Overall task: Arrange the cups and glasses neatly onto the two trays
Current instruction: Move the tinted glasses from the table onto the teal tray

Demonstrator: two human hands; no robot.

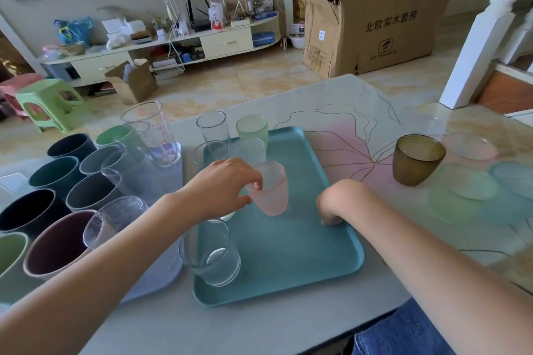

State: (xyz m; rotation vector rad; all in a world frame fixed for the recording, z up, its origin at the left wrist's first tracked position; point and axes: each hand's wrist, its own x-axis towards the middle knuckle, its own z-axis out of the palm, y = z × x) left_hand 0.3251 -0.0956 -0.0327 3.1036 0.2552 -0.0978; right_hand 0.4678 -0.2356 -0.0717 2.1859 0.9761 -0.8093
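The left hand (227, 184) gripped a pink dimpled glass (271, 190) at its rim, the glass tilted and standing on the teal tray (302, 239) near its middle. The right hand (331, 207) rested knuckles-down on the tray's right edge, fingers curled under. A clear tumbler (210, 253) stood at the tray's near left corner; a clear glass (213, 127) and a green glass (252, 128) stood at its far left corner. On the lavender tray (173, 181) at the table's left edge stood dark mugs and a tall clear glass (153, 132). An amber glass (418, 158) stood toward the table's right edge, beside pastel saucers (470, 181).
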